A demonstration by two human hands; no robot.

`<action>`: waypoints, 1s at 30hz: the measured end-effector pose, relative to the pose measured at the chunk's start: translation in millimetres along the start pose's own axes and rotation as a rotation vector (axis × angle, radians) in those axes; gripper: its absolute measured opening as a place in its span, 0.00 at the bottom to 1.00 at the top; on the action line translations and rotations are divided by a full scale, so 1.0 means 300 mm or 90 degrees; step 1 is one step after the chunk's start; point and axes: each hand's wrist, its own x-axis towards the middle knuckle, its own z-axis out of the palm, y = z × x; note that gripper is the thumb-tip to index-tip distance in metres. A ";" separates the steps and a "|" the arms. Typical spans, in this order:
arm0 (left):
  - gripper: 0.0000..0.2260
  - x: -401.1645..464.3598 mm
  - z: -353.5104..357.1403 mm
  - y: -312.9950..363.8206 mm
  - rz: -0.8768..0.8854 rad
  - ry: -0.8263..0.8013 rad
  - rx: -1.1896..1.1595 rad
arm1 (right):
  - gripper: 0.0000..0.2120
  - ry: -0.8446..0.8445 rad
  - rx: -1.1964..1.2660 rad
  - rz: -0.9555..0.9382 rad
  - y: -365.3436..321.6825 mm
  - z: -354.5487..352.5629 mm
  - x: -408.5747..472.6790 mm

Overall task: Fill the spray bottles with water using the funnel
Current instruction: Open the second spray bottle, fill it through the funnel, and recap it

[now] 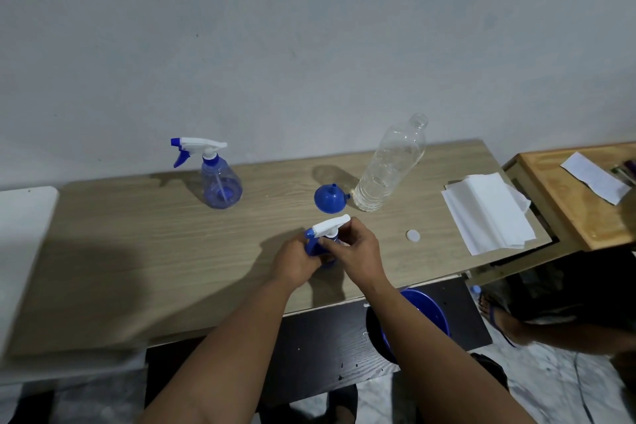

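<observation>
A blue spray bottle with a white trigger head (329,226) stands near the table's front middle. My left hand (296,260) wraps its blue body from the left, hiding most of it. My right hand (354,251) grips the neck under the white head. A second spray bottle (220,179) stands upright at the back left, its head on. The blue funnel (329,199) lies mouth-down behind my hands. Just right of the funnel stands a clear water bottle (389,165), uncapped and partly filled. Its white cap (412,235) lies on the table (137,251).
A stack of white paper towels (488,213) lies at the table's right end. A wooden side table (571,196) with papers stands further right. Below the front edge is a blue basin (426,317) on a dark lower surface. Another person's foot (499,317) is at the right.
</observation>
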 end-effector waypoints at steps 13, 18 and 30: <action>0.12 -0.005 -0.001 0.011 0.005 0.008 -0.002 | 0.10 0.001 0.005 -0.007 -0.010 0.009 -0.006; 0.11 -0.016 -0.012 0.022 0.004 -0.002 -0.004 | 0.16 0.031 -0.056 0.020 -0.019 0.022 0.014; 0.12 -0.014 -0.004 0.009 0.026 0.008 -0.008 | 0.08 -0.010 0.026 -0.001 0.022 0.023 0.016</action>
